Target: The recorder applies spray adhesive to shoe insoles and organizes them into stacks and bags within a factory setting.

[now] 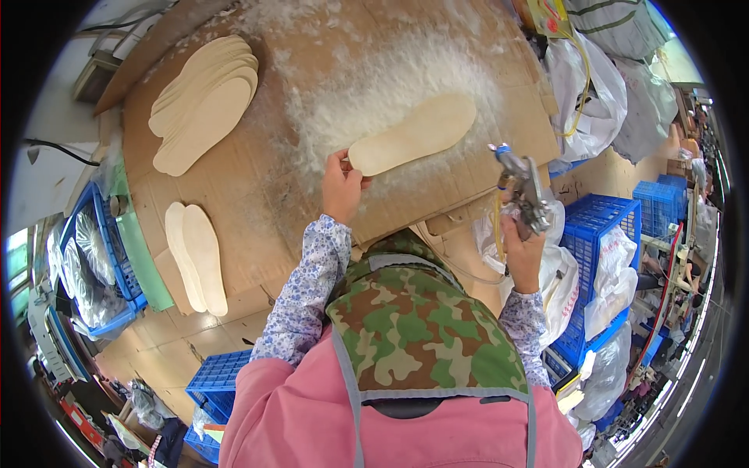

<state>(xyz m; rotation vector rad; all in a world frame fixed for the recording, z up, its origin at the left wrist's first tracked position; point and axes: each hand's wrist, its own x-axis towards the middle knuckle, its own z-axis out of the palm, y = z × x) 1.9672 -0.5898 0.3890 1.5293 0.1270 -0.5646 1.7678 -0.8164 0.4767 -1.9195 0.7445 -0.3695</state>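
A cream insole lies over a patch of whitish dried spray on the cardboard-covered table. My left hand pinches its near-left end between thumb and fingers. In my right hand, a metal spray gun is held upright beside the table's right edge, its blue-tipped nozzle end uppermost. A yellowish hose runs down from the gun. At the far left of the table sits a fanned stack of cream insoles. Nearer to me on the left, a few more insoles overlap each other.
A blue crate with plastic-wrapped goods stands left of the table, and another blue crate is at lower left. On my right are blue crates with white plastic bags. More bags hang beyond the table's right edge.
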